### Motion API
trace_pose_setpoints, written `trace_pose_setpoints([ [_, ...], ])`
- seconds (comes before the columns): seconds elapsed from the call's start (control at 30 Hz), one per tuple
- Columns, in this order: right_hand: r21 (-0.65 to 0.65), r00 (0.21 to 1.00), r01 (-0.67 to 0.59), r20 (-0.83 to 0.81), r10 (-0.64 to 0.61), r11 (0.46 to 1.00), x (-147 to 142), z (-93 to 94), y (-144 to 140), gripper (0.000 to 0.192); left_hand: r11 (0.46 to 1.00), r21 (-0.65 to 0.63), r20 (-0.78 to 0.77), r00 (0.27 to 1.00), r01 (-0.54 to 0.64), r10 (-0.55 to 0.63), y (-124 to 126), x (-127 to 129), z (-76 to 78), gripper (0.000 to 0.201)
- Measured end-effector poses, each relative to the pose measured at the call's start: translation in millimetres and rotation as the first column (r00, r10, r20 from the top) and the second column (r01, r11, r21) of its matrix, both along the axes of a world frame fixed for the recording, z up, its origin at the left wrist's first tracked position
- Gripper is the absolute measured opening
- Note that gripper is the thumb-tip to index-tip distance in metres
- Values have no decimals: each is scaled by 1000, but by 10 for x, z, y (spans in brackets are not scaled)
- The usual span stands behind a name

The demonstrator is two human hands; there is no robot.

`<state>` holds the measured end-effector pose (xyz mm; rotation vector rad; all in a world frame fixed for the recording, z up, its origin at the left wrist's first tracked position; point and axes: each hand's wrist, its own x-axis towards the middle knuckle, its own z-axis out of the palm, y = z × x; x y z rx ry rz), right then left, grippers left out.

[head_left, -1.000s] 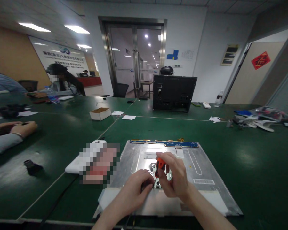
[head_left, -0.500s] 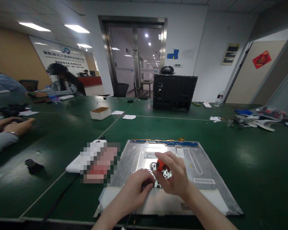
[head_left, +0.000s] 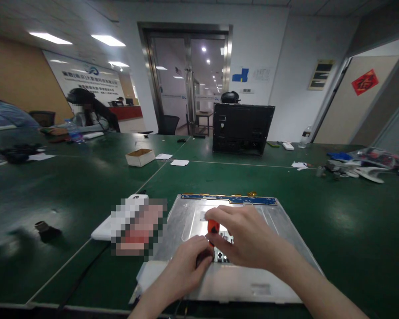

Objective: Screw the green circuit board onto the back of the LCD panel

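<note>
A bare metal display panel (head_left: 279, 221) lies flat on the green table (head_left: 352, 221) in front of me, with a blue circuit strip (head_left: 229, 199) along its far edge. My right hand (head_left: 244, 237) is over the panel's middle, fingers closed on a small screwdriver with an orange-red handle (head_left: 213, 227), tip pointing down. My left hand (head_left: 189, 263) rests on the panel just beside the tip, fingers pinched on the dark lower end of the screwdriver (head_left: 203, 258).
A white object with a blurred patch (head_left: 119, 223) lies left of the panel. A small black part (head_left: 43, 229) sits further left. A black monitor housing (head_left: 242, 128), a cardboard box (head_left: 139, 157) and loose parts (head_left: 359, 166) stand further back. A person sits at far left.
My right hand has shifted left and forward over the panel, carrying the orange handle with it. The forearms of the person at the left have gone from view.
</note>
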<state>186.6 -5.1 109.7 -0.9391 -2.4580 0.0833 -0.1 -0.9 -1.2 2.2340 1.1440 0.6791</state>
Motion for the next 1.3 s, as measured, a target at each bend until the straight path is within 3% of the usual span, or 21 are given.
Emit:
trace_pose_setpoints([
  [0.1, 41, 978, 36, 202, -44, 999, -55, 225, 6, 8, 1000, -11, -3, 1000, -2, 2, -4, 8, 22, 12],
  [0.2, 67, 945, 86, 311, -103, 994, -143, 338, 73, 15, 1000, -17, -23, 1000, -9, 8, -11, 12, 35, 12],
  [0.37, 23, 904, 205, 378, -199, 978, -260, 353, 185, 51, 1000, -12, -32, 999, -20, 19, -15, 13, 13, 13],
  [0.47, 23, 904, 217, 372, -209, 976, -260, 326, 190, 48, 1000, -11, -20, 1000, -12, 12, -14, 18, 28, 13],
  [0.6, -3, 907, 165, 393, -151, 986, -191, 330, 175, 22, 1000, -24, -15, 1000, -6, 5, -14, 25, 80, 11],
  [0.7, -49, 912, 129, 397, -100, 990, -127, 361, 177, 13, 999, -35, -14, 1000, 9, -10, -14, 25, 99, 11],
  [0.9, -85, 940, 89, 337, -55, 992, -61, 342, 235, 20, 1000, -23, -22, 1000, 4, -5, -8, 18, 68, 11],
  [1.07, -63, 933, 125, 346, -96, 990, -102, 305, 272, 31, 1000, -10, -43, 999, 9, -9, -6, 19, 71, 11],
  [1.17, -80, 940, 45, 341, -15, 996, -91, 329, 257, 12, 1000, -12, -43, 999, 5, -6, -10, 16, 79, 11],
  [1.3, -151, 941, -60, 321, 106, 987, -33, 371, 213, 26, 1000, -28, -23, 1000, 10, -11, -20, 11, 89, 10],
])
